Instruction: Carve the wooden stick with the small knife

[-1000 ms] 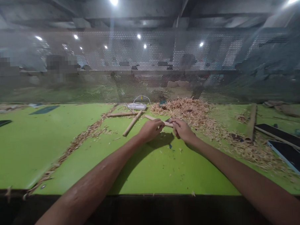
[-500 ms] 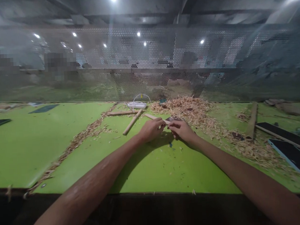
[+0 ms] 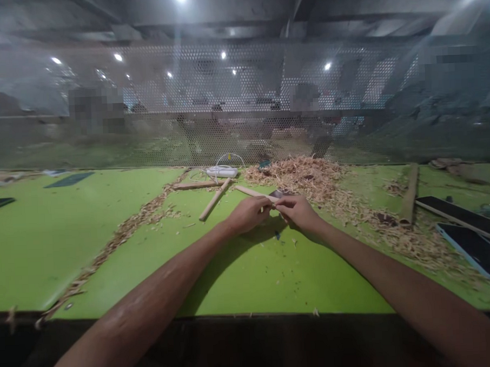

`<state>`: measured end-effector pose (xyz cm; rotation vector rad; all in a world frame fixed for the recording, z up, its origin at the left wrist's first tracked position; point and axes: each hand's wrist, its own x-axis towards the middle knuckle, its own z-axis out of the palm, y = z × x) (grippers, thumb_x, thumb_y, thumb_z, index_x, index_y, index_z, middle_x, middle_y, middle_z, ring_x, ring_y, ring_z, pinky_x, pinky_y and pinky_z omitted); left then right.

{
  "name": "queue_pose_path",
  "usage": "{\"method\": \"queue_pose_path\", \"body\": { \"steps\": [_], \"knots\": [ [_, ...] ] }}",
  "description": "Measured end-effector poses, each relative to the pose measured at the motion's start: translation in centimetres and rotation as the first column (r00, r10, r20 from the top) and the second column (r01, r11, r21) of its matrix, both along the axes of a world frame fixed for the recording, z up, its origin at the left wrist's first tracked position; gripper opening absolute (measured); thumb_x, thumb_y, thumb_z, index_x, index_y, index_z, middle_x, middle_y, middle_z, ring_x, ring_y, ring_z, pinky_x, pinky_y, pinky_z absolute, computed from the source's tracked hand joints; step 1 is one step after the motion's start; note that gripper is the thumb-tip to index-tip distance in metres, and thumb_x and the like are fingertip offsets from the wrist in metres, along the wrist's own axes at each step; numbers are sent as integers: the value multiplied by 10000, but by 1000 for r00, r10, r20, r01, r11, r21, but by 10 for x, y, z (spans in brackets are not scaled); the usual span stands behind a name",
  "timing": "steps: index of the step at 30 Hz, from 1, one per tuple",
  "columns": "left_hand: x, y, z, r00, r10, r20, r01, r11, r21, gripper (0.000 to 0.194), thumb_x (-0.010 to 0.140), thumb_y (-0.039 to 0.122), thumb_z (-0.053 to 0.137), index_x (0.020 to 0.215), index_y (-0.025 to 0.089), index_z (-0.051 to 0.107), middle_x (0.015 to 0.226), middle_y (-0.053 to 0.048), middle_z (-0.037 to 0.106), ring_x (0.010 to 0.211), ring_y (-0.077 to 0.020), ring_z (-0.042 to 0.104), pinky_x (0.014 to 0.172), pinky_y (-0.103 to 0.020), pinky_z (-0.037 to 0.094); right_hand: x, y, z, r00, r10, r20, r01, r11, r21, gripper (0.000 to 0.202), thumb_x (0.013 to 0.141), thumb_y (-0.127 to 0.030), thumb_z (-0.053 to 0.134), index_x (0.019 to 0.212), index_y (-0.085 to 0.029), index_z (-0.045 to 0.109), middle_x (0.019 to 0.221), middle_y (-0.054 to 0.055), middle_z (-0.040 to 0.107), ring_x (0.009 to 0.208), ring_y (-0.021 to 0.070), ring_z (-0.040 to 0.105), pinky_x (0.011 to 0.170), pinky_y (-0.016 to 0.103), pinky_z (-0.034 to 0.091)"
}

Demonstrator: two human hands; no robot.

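My left hand and my right hand meet above the green tabletop, both closed, with thumbs and fingertips pinched together. Whatever lies between the fingertips is too small and covered to make out. A pale wooden stick runs behind my left fingers toward the right fingertips; whether either hand grips it cannot be told. Just beyond the right fingers is a dark flat piece, partly hidden. Left of my hands, another round wooden stick lies slanted, its far end near a darker stick.
Wood shavings are heaped at the back and spread right. A white power strip with a cable stands behind the sticks. Two phones and a bamboo-like tube lie at right. A perforated screen closes off the back.
Both hands stay in nearly the same place, with small shifts of the fingers where they meet. The whole view has moved slightly.
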<state>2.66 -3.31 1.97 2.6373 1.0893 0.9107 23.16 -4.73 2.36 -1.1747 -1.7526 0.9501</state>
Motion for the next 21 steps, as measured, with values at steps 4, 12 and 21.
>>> {"method": "queue_pose_path", "body": {
  "steps": [4, 12, 21],
  "knots": [
    [2, -1, 1, 999, -19, 36, 22, 995, -94, 177, 941, 140, 579, 910, 126, 753, 826, -55, 729, 711, -149, 581, 672, -242, 387, 0, -2, 2, 999, 12, 39, -13, 1000, 24, 259, 861, -403, 712, 889, -156, 782, 586, 11, 580, 483, 108, 459, 448, 231, 324],
    [6, -3, 3, 997, 30, 73, -15, 981, -191, 171, 926, 152, 563, 807, 131, 684, 728, -23, 653, 631, -132, 495, 609, -247, 313, -3, -11, 9, 995, 10, 98, -11, 1000, 13, 255, 920, -413, 651, 898, -172, 732, 590, -1, 549, 501, 125, 468, 485, 256, 364],
    [4, -6, 3, 965, -25, 260, 137, 896, -422, 190, 882, 222, 537, 715, 162, 606, 588, 32, 566, 578, -119, 496, 566, -220, 370, -1, -3, 10, 927, -5, 376, -110, 952, 284, 191, 914, -284, 617, 835, -188, 762, 751, 50, 701, 659, 165, 551, 674, 303, 419]
  ]
}}
